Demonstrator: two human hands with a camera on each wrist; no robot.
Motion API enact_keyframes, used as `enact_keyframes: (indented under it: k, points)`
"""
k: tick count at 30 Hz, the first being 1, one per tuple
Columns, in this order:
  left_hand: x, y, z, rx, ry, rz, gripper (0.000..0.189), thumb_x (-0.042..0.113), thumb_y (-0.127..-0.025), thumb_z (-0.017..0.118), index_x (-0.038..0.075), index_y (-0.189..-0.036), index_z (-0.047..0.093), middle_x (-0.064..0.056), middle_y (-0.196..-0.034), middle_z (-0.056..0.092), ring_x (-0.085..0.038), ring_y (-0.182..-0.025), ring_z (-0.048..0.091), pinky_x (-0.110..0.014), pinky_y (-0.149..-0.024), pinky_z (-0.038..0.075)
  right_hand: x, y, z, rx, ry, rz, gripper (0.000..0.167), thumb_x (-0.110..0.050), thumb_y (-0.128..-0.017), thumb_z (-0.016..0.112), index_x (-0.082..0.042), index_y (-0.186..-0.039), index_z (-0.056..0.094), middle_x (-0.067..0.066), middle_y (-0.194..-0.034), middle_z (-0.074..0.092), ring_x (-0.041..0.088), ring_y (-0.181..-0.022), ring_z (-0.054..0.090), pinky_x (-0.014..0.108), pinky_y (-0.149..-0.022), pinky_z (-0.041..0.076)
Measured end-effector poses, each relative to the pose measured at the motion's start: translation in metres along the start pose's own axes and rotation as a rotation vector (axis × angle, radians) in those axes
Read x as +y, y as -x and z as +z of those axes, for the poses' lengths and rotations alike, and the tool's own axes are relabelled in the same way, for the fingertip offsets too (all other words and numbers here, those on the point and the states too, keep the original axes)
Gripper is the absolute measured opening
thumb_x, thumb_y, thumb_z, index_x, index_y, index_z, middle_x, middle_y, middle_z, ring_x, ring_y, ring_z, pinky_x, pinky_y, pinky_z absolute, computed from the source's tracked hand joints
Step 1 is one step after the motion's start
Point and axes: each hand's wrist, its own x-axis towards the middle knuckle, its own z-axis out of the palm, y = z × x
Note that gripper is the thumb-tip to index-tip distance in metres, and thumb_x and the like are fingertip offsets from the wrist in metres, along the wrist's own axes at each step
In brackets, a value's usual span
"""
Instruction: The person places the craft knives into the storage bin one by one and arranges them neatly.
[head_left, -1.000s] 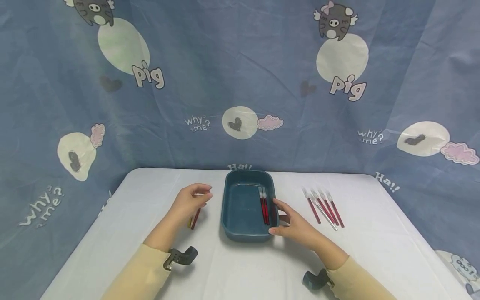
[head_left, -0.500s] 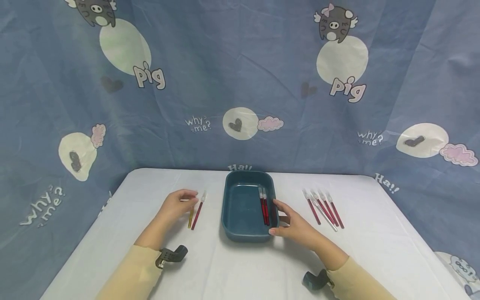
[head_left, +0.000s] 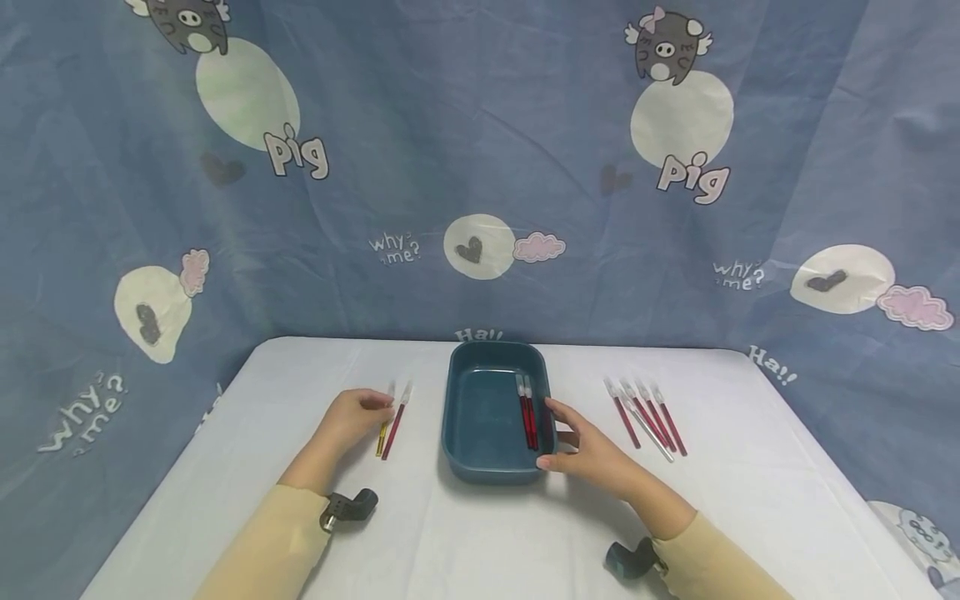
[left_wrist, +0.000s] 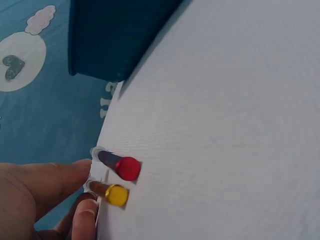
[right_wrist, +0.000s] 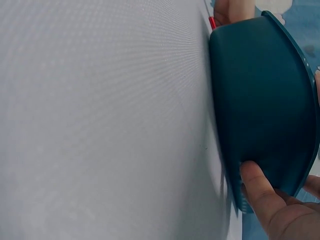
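Note:
In the head view, my left hand (head_left: 354,421) is at a gold craft knife (head_left: 382,438) with a clear cap, lying at the left of the table. The left wrist view has the thumb and a finger pinching it near the cap, its gold end (left_wrist: 117,195) towards the camera. Close beside it lies a red craft knife (head_left: 393,432). My right hand (head_left: 592,454) holds the right side of a dark teal tray (head_left: 467,468); in the right wrist view the thumb (right_wrist: 257,182) presses its outer wall. Two red craft knives (head_left: 528,421) lie inside, along the right wall.
Right of the tray lie several more capped craft knives, red ones (head_left: 670,425) and a silver one (head_left: 660,446). A white cloth covers the table (head_left: 480,542). A blue printed curtain (head_left: 360,292) hangs behind its back edge.
My left hand has moved left from beside the tray and down to the gold craft knife, uncovering the red one. The right hand and the tray have stayed in place.

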Motion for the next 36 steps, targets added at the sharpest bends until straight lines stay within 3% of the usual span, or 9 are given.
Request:
enact_keyframes:
  k: [21,36]
  points:
    - [-0.0007,0.0059,-0.0015,0.034,-0.015,-0.052,0.029,0.019,-0.089,0.074,0.006,-0.115,0.074,-0.017,-0.116,0.07,-0.041,-0.125,0.054,-0.056,-0.104,0.043,-0.0005,-0.0006,0.0011,0.002,0.02,0.005,0.097,-0.023,-0.085,0.083,-0.015,-0.16,0.022,0.021,-0.162,0.023,0.047,-0.14,0.037,0.053,-0.107,0.043]
    - [0.0015,0.009,-0.0002,0.071,-0.008,-0.047,0.026,0.016,-0.089,0.071,0.005,-0.113,0.074,-0.022,-0.125,0.066,-0.044,-0.126,0.053,-0.056,-0.102,0.045,0.0008,0.0001,0.0007,0.005,0.017,0.001,0.097,-0.023,-0.085,0.083,-0.016,-0.16,0.022,0.021,-0.161,0.024,0.047,-0.14,0.038,0.054,-0.108,0.042]
